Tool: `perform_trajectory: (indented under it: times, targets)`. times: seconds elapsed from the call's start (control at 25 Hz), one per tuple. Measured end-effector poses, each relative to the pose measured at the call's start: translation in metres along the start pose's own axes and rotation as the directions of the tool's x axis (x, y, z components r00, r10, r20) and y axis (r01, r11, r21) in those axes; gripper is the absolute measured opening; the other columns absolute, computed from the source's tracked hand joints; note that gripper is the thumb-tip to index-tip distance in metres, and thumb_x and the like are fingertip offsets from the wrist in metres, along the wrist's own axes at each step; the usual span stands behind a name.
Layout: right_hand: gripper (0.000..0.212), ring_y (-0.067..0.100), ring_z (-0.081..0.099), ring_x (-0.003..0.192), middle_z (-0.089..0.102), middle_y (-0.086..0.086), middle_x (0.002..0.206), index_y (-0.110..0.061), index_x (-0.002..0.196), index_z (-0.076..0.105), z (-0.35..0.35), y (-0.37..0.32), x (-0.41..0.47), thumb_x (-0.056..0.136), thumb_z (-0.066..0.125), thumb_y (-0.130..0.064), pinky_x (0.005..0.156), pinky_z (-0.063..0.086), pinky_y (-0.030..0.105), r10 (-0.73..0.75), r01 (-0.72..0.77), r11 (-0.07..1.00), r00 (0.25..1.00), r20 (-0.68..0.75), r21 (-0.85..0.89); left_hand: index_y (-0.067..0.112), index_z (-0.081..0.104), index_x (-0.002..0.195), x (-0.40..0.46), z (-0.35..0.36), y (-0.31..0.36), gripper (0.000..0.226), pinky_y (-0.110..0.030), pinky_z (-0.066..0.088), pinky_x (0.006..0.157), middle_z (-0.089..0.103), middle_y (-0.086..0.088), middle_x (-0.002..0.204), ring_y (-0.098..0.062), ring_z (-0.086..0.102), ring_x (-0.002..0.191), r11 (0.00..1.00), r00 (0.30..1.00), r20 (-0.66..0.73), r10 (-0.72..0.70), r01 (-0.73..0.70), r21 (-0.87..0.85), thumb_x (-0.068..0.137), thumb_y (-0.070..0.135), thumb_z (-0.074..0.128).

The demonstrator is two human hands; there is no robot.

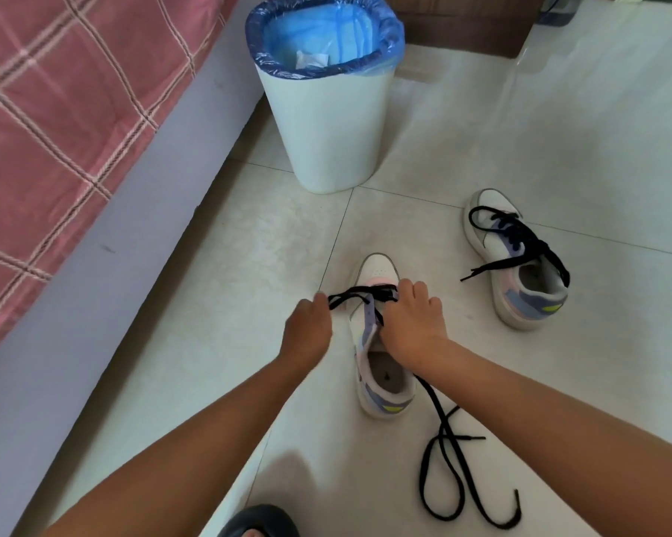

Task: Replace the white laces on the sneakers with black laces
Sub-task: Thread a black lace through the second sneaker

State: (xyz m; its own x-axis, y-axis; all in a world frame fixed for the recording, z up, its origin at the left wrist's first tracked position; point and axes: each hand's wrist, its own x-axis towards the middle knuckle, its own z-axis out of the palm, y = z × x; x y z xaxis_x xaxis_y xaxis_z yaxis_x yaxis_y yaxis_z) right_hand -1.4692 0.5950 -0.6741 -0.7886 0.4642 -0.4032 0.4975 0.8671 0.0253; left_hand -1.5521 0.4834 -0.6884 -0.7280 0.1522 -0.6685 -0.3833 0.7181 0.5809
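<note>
**Sneakers get black laces on a tiled bedroom floor**

Sneakers and laces lie on a pale tiled floor (559,129), framed from above by a head-worn camera. At 9 to 11 o'clock runs a bed (55,129) with a pink checked cover over a grey base. At 12 o'clock stands a white waste bin (328,122) lined with a blue bag, a scrap of white material visible inside. Two bare forearms reach in from 6 o'clock toward the centre.

The near sneaker (379,343), white with lilac, pink and yellow panels, sits at the centre, toe pointing to 12 o'clock. A second sneaker (520,265) rests apart from it at 2 o'clock, already threaded with a black lace (520,242) whose ends trail loose over its sides.

The left hand (307,331), at 9 o'clock of the near sneaker, has its fingers clenched around one end of another black lace (443,439), drawn taut across the lowest eyelets. The right hand (413,319) lies over the tongue, fingers curled down onto the lace at the eyelets; whether they pinch it cannot be told. The rest of that lace loops loosely on the floor at 5 o'clock. A dark slipper (258,523) shows at the bottom edge.
</note>
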Motion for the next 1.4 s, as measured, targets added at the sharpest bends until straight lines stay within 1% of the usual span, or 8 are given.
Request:
perform_trajectory:
  times: [0.08, 0.2, 0.44, 0.56, 0.76, 0.88, 1.0, 1.4]
  targets:
    - [0.025, 0.026, 0.035, 0.113, 0.035, 0.009, 0.126, -0.014, 0.115, 0.054, 0.003, -0.001, -0.002, 0.091, 0.047, -0.017, 0.083, 0.032, 0.029, 0.02, -0.02, 0.994, 1.0, 0.008, 0.107, 0.001, 0.054, 0.095, 0.022, -0.006, 0.011, 0.043, -0.033, 0.047, 0.065, 0.06, -0.015, 0.085, -0.027, 0.058, 0.073, 0.916, 0.933, 0.226, -0.28, 0.33, -0.229, 0.097, 0.038, 0.031]
    - [0.019, 0.023, 0.039, 0.093, 0.036, 0.01, 0.122, -0.011, 0.11, 0.053, 0.003, 0.004, -0.012, 0.096, 0.045, -0.019, 0.074, 0.033, 0.028, 0.019, -0.018, 0.945, 1.0, -0.001, 0.325, 0.005, 0.054, 0.081, 0.041, 0.005, 0.011, 0.031, -0.029, 0.046, 0.059, 0.056, -0.008, 0.073, -0.019, 0.054, 0.064, 0.8, 0.806, 0.481, -0.345, 0.52, -0.299, 0.093, 0.032, 0.045]
    - [0.012, 0.027, 0.052, 0.082, 0.039, 0.006, 0.115, -0.005, 0.097, 0.05, 0.013, 0.024, -0.031, 0.098, 0.043, -0.015, 0.071, 0.042, 0.028, -0.056, 0.085, 0.811, 0.996, -0.068, 0.58, 0.004, 0.06, 0.082, 0.047, -0.005, 0.033, 0.006, -0.031, 0.053, 0.068, 0.063, -0.009, 0.072, -0.019, 0.062, 0.073, 0.836, 0.967, 0.256, 0.01, 0.133, -0.533, 0.085, 0.006, 0.055]
    - [0.007, 0.02, 0.046, 0.073, 0.039, 0.002, 0.108, -0.012, 0.092, 0.043, 0.016, 0.019, -0.038, 0.098, 0.042, -0.015, 0.063, 0.033, 0.021, -0.074, 0.122, 0.795, 0.992, -0.104, 0.594, 0.005, 0.059, 0.09, 0.034, -0.029, 0.041, 0.007, -0.039, 0.054, 0.083, 0.066, -0.009, 0.077, -0.021, 0.065, 0.082, 0.923, 0.944, 0.259, 0.206, -0.1, -0.371, 0.088, 0.007, 0.053]
    - [0.019, 0.02, 0.042, 0.08, 0.04, 0.006, 0.106, -0.011, 0.105, 0.051, 0.023, 0.008, -0.044, 0.099, 0.04, -0.025, 0.069, 0.04, 0.028, 0.101, -0.055, 0.865, 0.993, -0.065, 0.499, 0.014, 0.056, 0.089, -0.01, -0.032, 0.003, 0.004, -0.042, 0.052, 0.089, 0.063, -0.007, 0.094, -0.023, 0.061, 0.098, 0.997, 0.882, 0.465, 0.075, -0.061, -0.044, 0.087, 0.016, 0.054]
    - [0.02, 0.02, 0.044, 0.081, 0.041, 0.006, 0.107, -0.011, 0.107, 0.052, 0.022, 0.005, -0.046, 0.099, 0.04, -0.025, 0.069, 0.038, 0.028, 0.095, -0.063, 0.844, 0.995, -0.032, 0.532, 0.021, 0.043, 0.115, -0.044, -0.008, -0.034, 0.042, -0.032, 0.048, 0.086, 0.046, -0.004, 0.116, -0.02, 0.051, 0.109, 0.962, 0.912, 0.402, 0.085, -0.179, 0.203, 0.082, 0.035, 0.066]
    - [0.018, 0.02, 0.044, 0.078, 0.04, 0.005, 0.103, -0.009, 0.106, 0.054, 0.019, 0.005, -0.044, 0.098, 0.042, -0.021, 0.067, 0.034, 0.026, 0.1, -0.048, 0.803, 0.993, -0.055, 0.594, 0.022, 0.035, 0.118, -0.072, 0.025, -0.059, 0.048, -0.029, 0.05, 0.08, 0.055, -0.002, 0.112, -0.019, 0.057, 0.104, 0.936, 0.863, 0.47, 0.188, -0.302, 0.181, 0.081, 0.037, 0.061]
    - [0.031, 0.025, 0.048, 0.072, 0.057, 0.008, 0.083, -0.013, 0.071, 0.056, 0.029, 0.038, -0.085, 0.054, 0.08, -0.003, 0.056, 0.041, 0.028, -0.324, 0.412, 0.896, 0.863, -0.389, 0.168, 0.003, 0.049, 0.109, -0.048, 0.055, -0.042, 0.028, -0.032, 0.044, 0.076, 0.062, -0.014, 0.109, -0.031, 0.06, 0.099, 0.929, 0.971, 0.206, 0.119, -0.182, 0.321, 0.095, 0.026, 0.038]
